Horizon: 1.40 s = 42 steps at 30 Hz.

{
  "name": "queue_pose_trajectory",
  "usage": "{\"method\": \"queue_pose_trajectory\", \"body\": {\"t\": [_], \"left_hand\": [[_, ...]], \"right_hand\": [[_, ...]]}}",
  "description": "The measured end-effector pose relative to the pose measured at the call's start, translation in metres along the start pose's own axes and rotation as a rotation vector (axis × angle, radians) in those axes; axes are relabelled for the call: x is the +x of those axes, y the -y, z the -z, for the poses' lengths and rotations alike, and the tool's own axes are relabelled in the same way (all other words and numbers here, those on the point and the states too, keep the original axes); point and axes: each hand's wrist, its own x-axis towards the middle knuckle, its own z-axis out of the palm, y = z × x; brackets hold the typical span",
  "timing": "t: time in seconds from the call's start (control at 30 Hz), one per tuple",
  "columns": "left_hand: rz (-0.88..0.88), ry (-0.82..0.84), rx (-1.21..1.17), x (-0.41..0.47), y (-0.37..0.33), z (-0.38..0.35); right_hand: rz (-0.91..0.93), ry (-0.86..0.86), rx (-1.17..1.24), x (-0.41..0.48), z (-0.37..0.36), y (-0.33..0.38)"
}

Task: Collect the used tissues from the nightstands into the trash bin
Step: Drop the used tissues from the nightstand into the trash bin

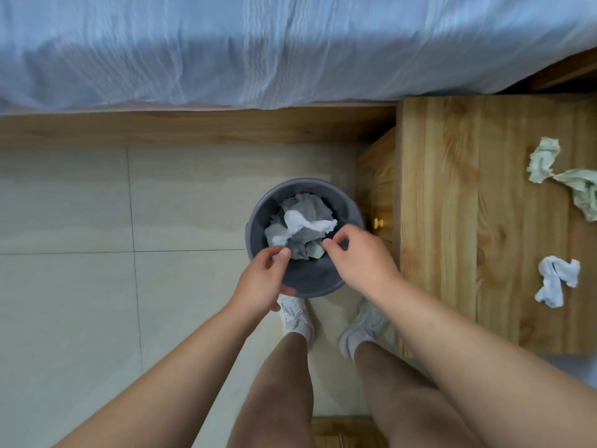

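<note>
Crumpled white used tissues (302, 227) heaped in round grey plastic trash bin (310, 282) on floor. More crumpled tissues (555, 281) wait on wooden nightstand (468, 205). Right hand (361, 260) over bin, fingers loosely curled, empty. Left hand (261, 279): thumb meets forefinger, cannot tell if pinching scrap. Risk: heap sits high, so knocked rim could spill it.

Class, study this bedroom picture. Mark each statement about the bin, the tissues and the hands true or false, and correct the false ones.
1. The trash bin holds crumpled tissues. True.
2. The nightstand has no tissues on it. False: a white tissue and greenish tissues lie on it.
3. The left hand and the right hand are both at the bin. True.
4. The bin sits on top of the nightstand. False: it is over the tiled floor, beside the nightstand.
</note>
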Motion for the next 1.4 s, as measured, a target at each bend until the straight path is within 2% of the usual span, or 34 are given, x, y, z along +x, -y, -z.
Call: {"method": "queue_pose_trajectory", "body": {"t": [0.23, 0.37, 0.53, 0.63, 0.7, 0.77, 0.87, 0.97, 1.13, 1.27, 1.4], "left_hand": [[-0.167, -0.031, -0.009, -0.024, -0.059, -0.035], [-0.284, -0.040, 0.050, -0.031, -0.103, -0.075], [-0.506, 0.051, 0.259, -0.043, -0.152, -0.138], [-0.659, 0.058, 0.446, -0.044, -0.179, -0.172], [-0.745, 0.048, 0.583, -0.040, -0.197, -0.194], [-0.829, 0.021, 0.717, -0.035, -0.215, -0.214], [-0.938, -0.052, 0.929, -0.026, -0.238, -0.249], [-0.958, -0.070, 1.041, -0.016, -0.256, -0.284], [-0.994, -0.030, 1.253, -0.003, -0.264, -0.332], [-1.112, 0.014, 1.119, -0.002, -0.254, -0.330], [-1.151, 0.062, 1.019, 0.000, -0.235, -0.306]], "right_hand": [[0.028, -0.116, 0.154, -0.027, 0.070, -0.012], [0.007, -0.244, 0.237, -0.046, 0.121, -0.043], [-0.030, -0.451, 0.337, -0.068, 0.182, -0.105], [-0.043, -0.648, 0.213, -0.070, 0.212, -0.146], [-0.127, -0.709, 0.110, -0.069, 0.225, -0.173], [-0.208, -0.682, 0.048, -0.069, 0.225, -0.193], [-0.239, -0.549, -0.066, -0.078, 0.208, -0.215], [-0.289, -0.428, -0.130, -0.083, 0.185, -0.226], [-0.216, -0.469, -0.008, -0.086, 0.148, -0.245], [-0.127, -0.560, 0.025, -0.089, 0.135, -0.253], [-0.152, -0.529, 0.142, -0.092, 0.135, -0.250]]}}
